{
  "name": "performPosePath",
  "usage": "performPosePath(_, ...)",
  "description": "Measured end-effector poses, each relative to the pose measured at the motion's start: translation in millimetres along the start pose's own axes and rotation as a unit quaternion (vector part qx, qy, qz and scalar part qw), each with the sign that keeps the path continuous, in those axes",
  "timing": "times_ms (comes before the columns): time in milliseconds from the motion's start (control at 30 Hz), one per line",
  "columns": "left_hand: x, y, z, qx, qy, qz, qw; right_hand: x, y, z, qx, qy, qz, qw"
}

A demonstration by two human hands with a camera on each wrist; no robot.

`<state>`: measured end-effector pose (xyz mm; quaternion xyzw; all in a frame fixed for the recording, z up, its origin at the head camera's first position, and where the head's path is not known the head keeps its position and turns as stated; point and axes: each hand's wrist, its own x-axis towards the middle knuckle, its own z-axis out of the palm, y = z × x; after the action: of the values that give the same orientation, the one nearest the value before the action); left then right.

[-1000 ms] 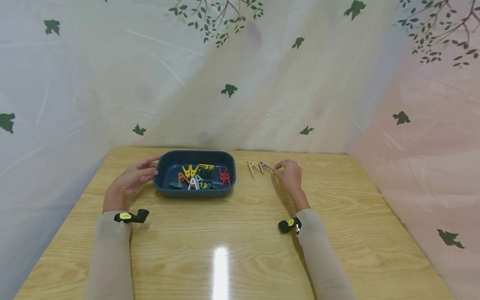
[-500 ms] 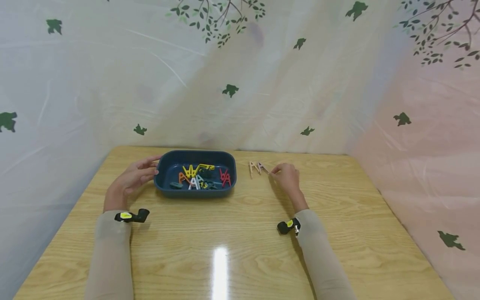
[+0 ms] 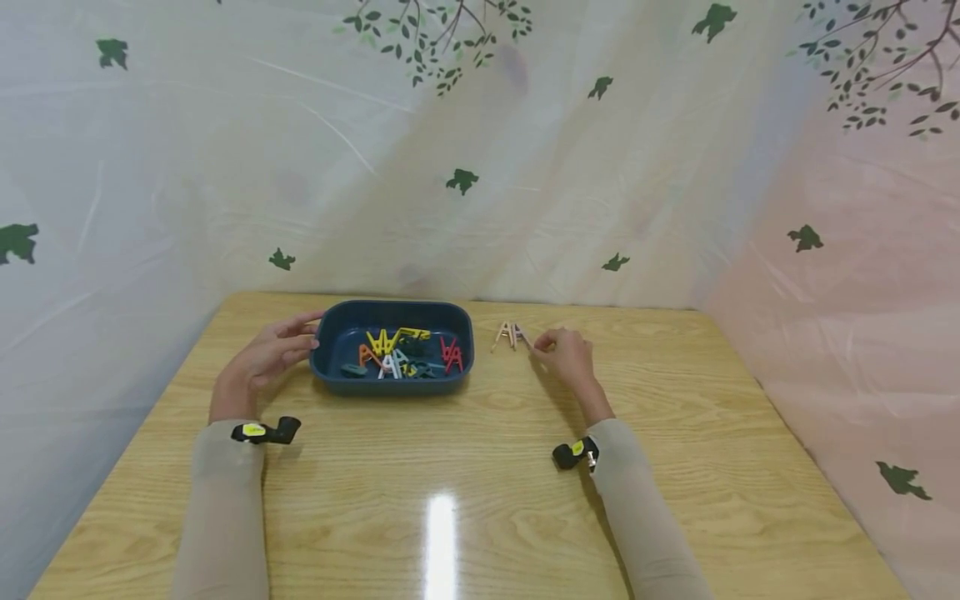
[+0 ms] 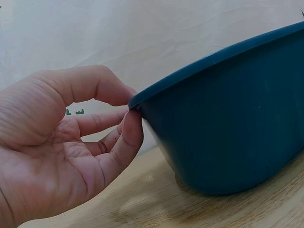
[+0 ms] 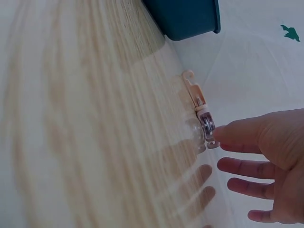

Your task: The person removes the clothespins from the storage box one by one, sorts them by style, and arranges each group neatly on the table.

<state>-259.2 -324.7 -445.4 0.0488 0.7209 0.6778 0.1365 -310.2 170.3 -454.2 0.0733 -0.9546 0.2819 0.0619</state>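
Note:
My left hand (image 4: 61, 128) pinches the rim of a dark blue plastic basin (image 4: 228, 118) between thumb and finger, at the basin's left end. Inside it lie several small clothespins: yellow ones (image 3: 382, 342), red ones (image 3: 451, 354), an orange one (image 3: 366, 357) and a white one (image 3: 389, 365) among them. To the right of the basin, a peach clothespin (image 3: 503, 332) and a pale purple clothespin (image 3: 518, 334) lie side by side on the table. With thumb and fingertip my right hand (image 3: 567, 357) pinches the near right leg of the purple clothespin.
The wooden table (image 3: 360, 508) ends at the back against a pale curtain (image 3: 375, 225) with leaf and bird prints. Another curtain (image 3: 847, 333), pinkish, borders the right side. The basin (image 5: 187, 19) shows at the top of the right wrist view.
The right hand has slid a little to the left with the purple clothespin. That clothespin now sits right against the peach one, which has turned slightly. The left hand stays at the basin.

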Motion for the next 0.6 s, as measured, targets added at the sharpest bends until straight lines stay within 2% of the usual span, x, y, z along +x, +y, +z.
performPosePath(233,0.0,-0.1,-0.7,0.008,-0.002,-0.003,1.0,-0.2,-3.0,-1.0,0.016,-0.008,-0.014,1.0)
performPosePath(433,0.7,-0.2,-0.6,0.004,0.001,-0.007,1.0,1.0,-2.7,-0.8,0.005,-0.021,-0.014,1.0)
performPosePath(600,0.8,-0.1,0.1,-0.001,0.003,-0.007,1.0,2.2,-2.4,-1.8,0.006,-0.017,-0.031,0.999)
